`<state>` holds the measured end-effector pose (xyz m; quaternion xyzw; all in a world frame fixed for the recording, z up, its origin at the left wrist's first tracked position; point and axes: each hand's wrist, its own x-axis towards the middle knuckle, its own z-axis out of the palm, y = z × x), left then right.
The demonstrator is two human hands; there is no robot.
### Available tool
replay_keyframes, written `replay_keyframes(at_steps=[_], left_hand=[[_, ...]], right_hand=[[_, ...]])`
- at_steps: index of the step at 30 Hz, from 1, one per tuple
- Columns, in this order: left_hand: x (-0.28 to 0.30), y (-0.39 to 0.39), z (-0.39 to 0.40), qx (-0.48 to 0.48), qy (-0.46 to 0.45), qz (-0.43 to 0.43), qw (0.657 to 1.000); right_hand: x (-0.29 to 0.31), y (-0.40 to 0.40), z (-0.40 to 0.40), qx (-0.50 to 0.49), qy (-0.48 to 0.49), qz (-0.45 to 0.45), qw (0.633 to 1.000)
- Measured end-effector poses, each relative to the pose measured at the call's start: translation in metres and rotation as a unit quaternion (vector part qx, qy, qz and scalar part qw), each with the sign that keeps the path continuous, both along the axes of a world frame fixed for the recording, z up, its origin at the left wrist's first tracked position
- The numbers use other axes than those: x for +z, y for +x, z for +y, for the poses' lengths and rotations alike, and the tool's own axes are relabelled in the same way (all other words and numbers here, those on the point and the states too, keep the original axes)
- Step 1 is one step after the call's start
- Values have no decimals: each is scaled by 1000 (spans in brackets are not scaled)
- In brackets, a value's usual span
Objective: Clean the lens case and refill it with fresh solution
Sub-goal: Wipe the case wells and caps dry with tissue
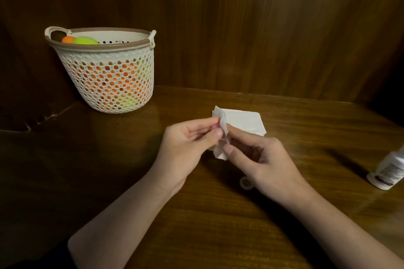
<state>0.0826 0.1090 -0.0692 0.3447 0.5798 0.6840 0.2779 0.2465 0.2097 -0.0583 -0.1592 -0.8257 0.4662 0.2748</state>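
Two hands meet over the middle of the wooden table (284,214), and between them sits a small pink piece (215,126), most likely part of the lens case, though too little of it shows to be sure. The left hand (188,144) pinches it between thumb and curled fingers, so only a sliver shows at the fingertips. Pressed against it from the right is a white tissue (223,137), gripped by the right hand (262,164) between thumb and forefinger, its other fingers curled in. Just behind the hands lies a flat stack of white tissues (244,121). Near the right wrist, a small clear ring-shaped part (246,182) rests on the wood, half hidden by the hand. Well off to the right edge lies a white bottle (389,172), tilted, with a printed label. Far left stands a white perforated basket (109,85) holding orange and green balls (84,40).
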Motion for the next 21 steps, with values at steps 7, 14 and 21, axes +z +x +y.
replay_keyframes(at_steps=[7,14,21], left_hand=[[-1,-2,-1,-31,-18,-67,997],[-2,-5,-1,-138,-4,-160,977],[1,-5,-2,-146,-17,-116,982]], right_hand=[[-2,1,6,-43,190,-58,979],[0,-1,8,-86,257,-11,963],[-2,0,15,-134,266,23,954]])
